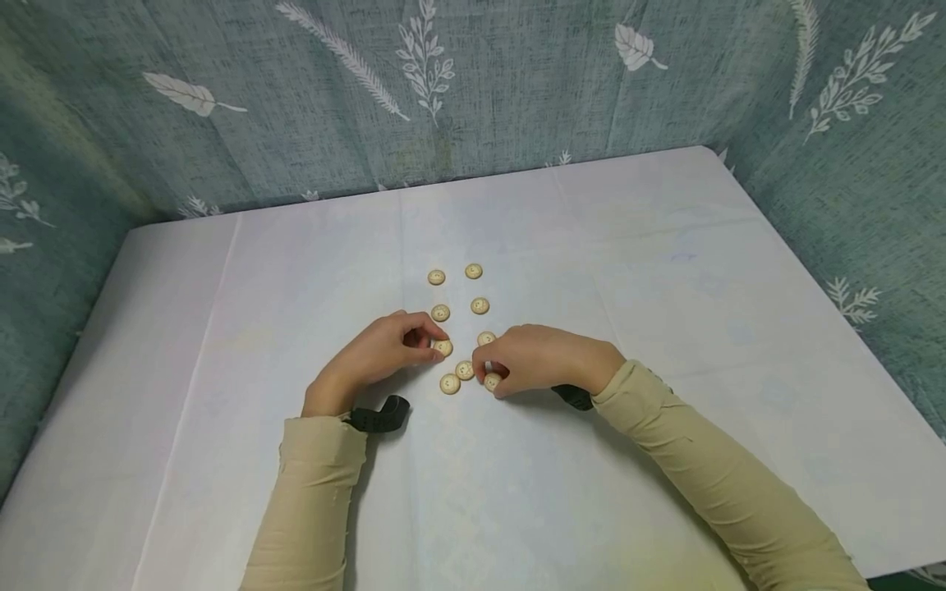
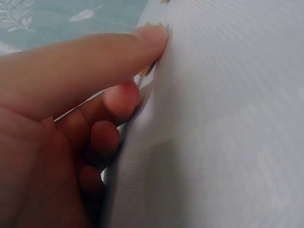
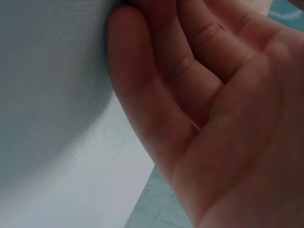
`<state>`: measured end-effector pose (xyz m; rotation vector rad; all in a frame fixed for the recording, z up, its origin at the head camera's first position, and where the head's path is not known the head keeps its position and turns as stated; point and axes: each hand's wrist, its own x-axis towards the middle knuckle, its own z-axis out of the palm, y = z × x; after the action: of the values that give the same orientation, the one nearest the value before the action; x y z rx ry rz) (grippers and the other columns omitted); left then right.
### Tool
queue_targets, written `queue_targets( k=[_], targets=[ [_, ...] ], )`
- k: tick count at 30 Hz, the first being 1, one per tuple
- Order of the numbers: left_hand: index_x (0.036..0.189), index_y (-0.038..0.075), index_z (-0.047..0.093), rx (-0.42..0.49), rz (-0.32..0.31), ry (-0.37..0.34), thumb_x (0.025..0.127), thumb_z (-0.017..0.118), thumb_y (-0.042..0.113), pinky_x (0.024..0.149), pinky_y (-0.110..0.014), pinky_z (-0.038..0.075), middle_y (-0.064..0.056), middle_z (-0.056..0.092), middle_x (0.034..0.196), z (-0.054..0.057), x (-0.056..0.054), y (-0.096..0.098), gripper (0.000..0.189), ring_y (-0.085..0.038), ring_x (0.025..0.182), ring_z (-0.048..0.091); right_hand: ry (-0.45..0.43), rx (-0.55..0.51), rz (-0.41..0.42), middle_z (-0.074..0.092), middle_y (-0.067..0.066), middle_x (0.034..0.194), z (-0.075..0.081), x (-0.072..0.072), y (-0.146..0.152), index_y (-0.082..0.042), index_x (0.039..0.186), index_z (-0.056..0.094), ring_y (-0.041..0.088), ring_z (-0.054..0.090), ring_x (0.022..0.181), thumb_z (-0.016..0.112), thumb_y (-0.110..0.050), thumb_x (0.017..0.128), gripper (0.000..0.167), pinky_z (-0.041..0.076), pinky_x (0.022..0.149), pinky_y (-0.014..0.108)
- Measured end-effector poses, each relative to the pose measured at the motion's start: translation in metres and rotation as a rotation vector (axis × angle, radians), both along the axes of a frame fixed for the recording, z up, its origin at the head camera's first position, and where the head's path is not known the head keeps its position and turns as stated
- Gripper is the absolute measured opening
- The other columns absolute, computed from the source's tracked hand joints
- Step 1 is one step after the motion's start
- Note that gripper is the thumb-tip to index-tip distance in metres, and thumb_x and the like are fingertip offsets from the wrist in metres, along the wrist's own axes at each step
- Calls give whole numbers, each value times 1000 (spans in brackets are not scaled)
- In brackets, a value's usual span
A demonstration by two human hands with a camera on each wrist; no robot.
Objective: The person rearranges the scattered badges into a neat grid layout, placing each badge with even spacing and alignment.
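Several round, pale wooden buttons lie flat on the white tabletop in the head view. My left hand (image 1: 378, 355) has its thumb and index finger at the edges of one button (image 1: 443, 348) in the left column, pinching it against the table. Its other fingers are curled, as the left wrist view shows. To the right, my right hand (image 1: 548, 358) pinches another button (image 1: 492, 382) between thumb and fingers. A button (image 1: 485, 338) just behind it is partly covered by that hand. Two more buttons, one nearer (image 1: 449, 383) and one between the hands (image 1: 464, 370), almost touch.
Farther back, four-sided spacing is formed by a left pair of buttons (image 1: 437, 277) and a right pair (image 1: 474, 271). The white table (image 1: 665, 263) extends around them. Green leaf-patterned cloth (image 1: 502, 90) hangs along its back and sides. Each wrist wears a black strap (image 1: 380, 415).
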<state>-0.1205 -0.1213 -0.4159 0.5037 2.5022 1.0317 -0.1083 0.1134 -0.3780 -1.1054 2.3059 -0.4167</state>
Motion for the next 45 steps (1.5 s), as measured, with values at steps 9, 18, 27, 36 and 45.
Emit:
queue_targets(
  k=[9, 18, 27, 36, 45],
  targets=[
    [91, 25, 62, 6, -2, 4, 78, 69, 27, 68, -31, 37, 0, 51, 76, -2, -1, 1, 16, -15, 76, 45, -33, 5, 9, 51, -10, 67, 1, -1, 3, -23, 91, 58, 6, 47, 63, 57, -13, 81, 13, 39, 62, 23],
    [92, 24, 63, 7, -6, -1, 78, 69, 26, 68, -31, 37, -1, 51, 76, -1, -1, 2, 16, -16, 75, 45, -69, 6, 4, 51, -10, 69, 0, -3, 5, -21, 94, 60, 5, 47, 65, 61, -15, 80, 15, 39, 62, 23],
    [91, 25, 62, 0, -1, 6, 77, 70, 26, 67, -31, 38, -1, 51, 76, -3, -3, 2, 16, -15, 76, 45, -67, 16, 17, 51, -9, 70, 3, -6, 9, -19, 89, 63, 5, 47, 65, 68, -21, 78, 13, 39, 63, 23],
    [91, 25, 63, 6, -5, 4, 77, 70, 26, 68, -31, 37, -1, 51, 75, -3, -2, 2, 16, -15, 76, 45, -103, 36, -14, 56, -11, 69, 5, -11, 15, -22, 81, 63, 5, 49, 65, 71, -26, 74, 11, 40, 64, 24],
    [92, 25, 63, 10, 1, 8, 77, 70, 26, 68, -31, 38, -1, 51, 76, -2, -1, 0, 16, -15, 75, 45, -141, 46, -54, 59, -12, 71, 9, -15, 22, -22, 79, 62, 6, 52, 67, 71, -28, 74, 11, 42, 64, 25]
  ],
)
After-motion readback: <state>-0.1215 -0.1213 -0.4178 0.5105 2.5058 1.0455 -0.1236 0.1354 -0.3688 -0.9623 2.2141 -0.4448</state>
